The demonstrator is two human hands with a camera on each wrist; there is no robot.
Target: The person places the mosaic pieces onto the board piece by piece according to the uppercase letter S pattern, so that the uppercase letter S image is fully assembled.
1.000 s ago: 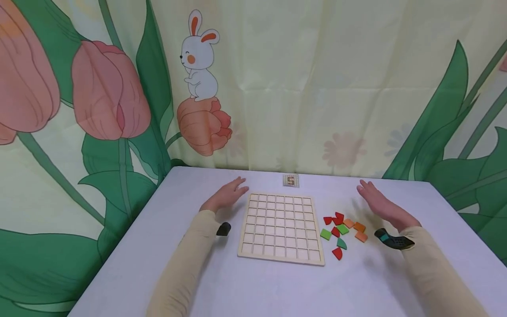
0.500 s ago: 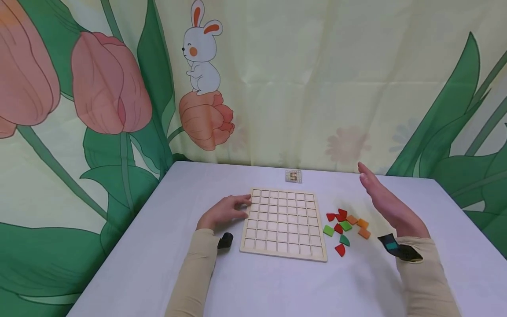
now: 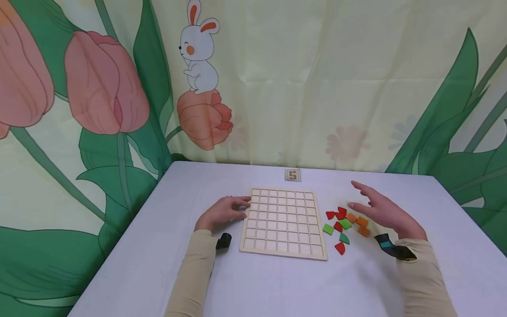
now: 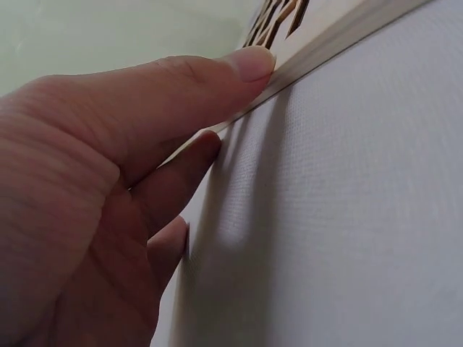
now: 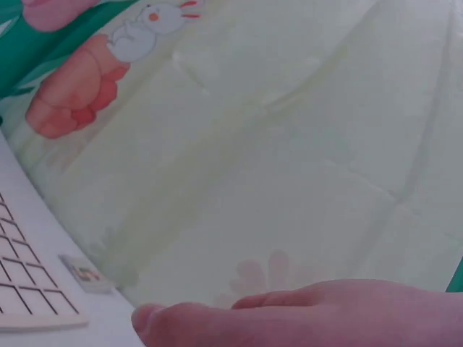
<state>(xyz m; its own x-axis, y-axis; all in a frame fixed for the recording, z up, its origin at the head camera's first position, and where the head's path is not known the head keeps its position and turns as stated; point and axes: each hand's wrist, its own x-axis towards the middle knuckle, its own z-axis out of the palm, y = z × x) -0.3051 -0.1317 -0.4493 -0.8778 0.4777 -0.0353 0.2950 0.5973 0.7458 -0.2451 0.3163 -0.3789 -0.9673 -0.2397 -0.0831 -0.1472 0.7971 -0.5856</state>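
Observation:
A square wooden grid board [image 3: 283,254] lies flat in the middle of the table. My left hand [image 3: 222,211] touches its left edge; in the left wrist view the thumb [image 4: 249,65] rests against the wooden rim, and the other fingers lie along the side. To the board's right is a loose cluster of small pieces: red wedges [image 3: 339,248], a dark green wedge [image 3: 344,238], light green squares [image 3: 328,229] and orange squares [image 3: 363,231]. Above and just right of this cluster hovers my right hand [image 3: 386,212], thumb and fingers apart, holding nothing.
A small patterned card [image 3: 292,175] lies near the table's back edge, behind the board. The white table [image 3: 277,290] ends at a curtain [image 3: 285,88] printed with tulips and a rabbit. Each wrist wears a dark band.
My left hand has come down and nearer onto the board's left edge. My right hand rose, then lowered toward the pieces, its thumb spreading from the fingers.

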